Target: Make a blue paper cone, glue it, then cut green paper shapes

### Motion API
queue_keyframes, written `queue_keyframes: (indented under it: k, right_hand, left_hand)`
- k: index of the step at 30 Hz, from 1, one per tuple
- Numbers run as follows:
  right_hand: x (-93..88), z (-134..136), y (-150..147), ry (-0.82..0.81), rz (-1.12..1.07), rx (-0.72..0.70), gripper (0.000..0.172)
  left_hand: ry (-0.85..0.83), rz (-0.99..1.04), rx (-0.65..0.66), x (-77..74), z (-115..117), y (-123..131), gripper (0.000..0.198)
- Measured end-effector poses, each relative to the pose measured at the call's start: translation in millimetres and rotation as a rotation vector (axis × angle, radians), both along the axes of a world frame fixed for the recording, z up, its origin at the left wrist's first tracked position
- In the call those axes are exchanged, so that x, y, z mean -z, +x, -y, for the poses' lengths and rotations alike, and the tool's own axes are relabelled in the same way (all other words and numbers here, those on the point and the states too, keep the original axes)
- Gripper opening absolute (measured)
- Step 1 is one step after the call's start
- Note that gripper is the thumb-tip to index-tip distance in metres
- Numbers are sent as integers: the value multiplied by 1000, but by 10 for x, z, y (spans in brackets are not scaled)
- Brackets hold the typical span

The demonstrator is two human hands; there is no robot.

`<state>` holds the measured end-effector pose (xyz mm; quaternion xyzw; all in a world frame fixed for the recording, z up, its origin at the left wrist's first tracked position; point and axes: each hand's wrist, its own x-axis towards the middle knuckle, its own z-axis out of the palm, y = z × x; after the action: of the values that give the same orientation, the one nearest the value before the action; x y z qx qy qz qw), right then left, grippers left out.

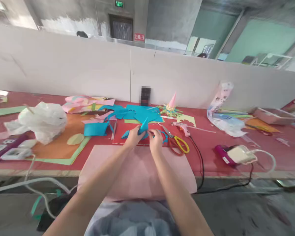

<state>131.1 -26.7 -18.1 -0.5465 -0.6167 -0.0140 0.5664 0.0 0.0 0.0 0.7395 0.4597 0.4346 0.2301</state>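
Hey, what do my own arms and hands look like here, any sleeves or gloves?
Your left hand and right hand are ungloved, and both forearms are bare, with no sleeve, watch or bracelet showing. Rings are too small to tell. Below, pale greyish-blue clothing shows at the bottom edge.

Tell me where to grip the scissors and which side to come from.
Grip the scissors by their red and yellow handles, coming from the person's near side, slightly right. The handles face that way, while the blades point away to the left. The right hand is nearer and likely suits; mind the black cord right of the handles.
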Motion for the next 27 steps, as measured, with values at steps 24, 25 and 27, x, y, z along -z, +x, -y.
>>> queue_keyframes:
  k: [24,25,27]
  right_hand:
    - [-67,63,-33,62,-36,-56,13]
    - [-65,61,-31,62,-33,-55,13]
    - [-65,61,-27,60,-23,-55,14]
  left_hand:
    - [-73,189,127,-2,-17,3,34]
    - [-74,183,123,-3,-19,1,34]
    - [-74,178,104,4,-27,-1,35]
